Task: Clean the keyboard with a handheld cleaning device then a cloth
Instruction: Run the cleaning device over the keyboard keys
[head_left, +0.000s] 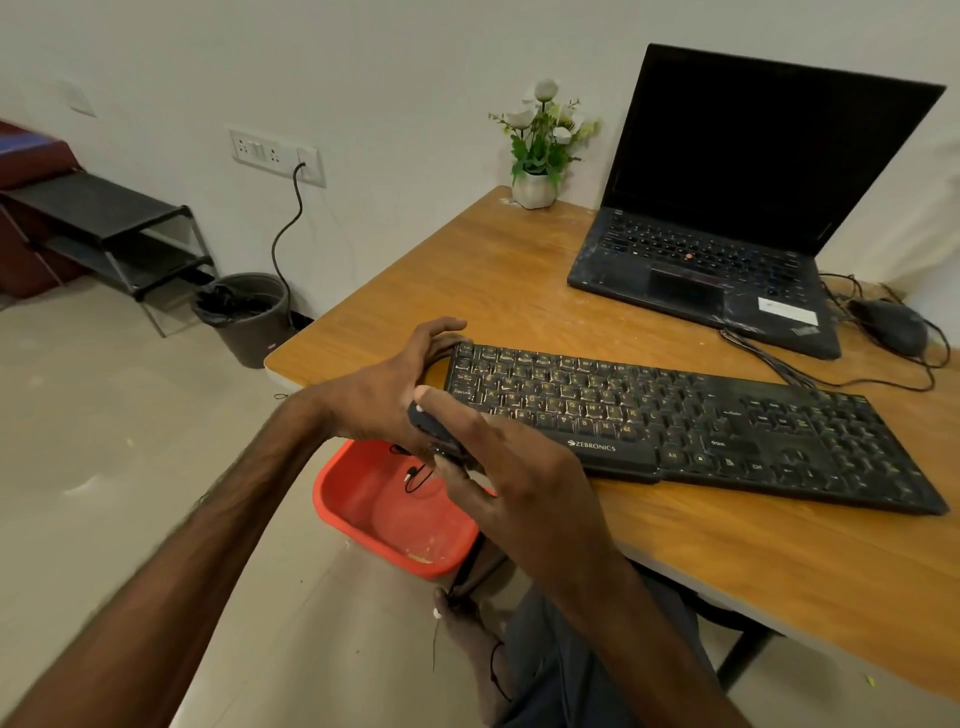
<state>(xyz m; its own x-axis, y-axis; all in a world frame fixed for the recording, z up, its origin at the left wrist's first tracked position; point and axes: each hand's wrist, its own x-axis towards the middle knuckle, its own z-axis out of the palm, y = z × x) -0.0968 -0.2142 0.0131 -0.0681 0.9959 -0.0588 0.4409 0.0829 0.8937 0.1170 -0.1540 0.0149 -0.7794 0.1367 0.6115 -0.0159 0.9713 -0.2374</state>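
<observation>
The black cleaning device (427, 422) is gripped by the right hand (514, 467), just beside the left hand (382, 387), whose fingers are curled over the left end of the keyboard (675, 415), which is stretched rightward beyond both.

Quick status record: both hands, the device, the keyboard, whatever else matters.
left hand: grips the left end of the keyboard
right hand: holds the cleaning device by the front-left corner
keyboard: black, on the table
cloth: none in view
laptop: open, screen dark, behind keyboard
red tub: on floor beneath the hands
</observation>
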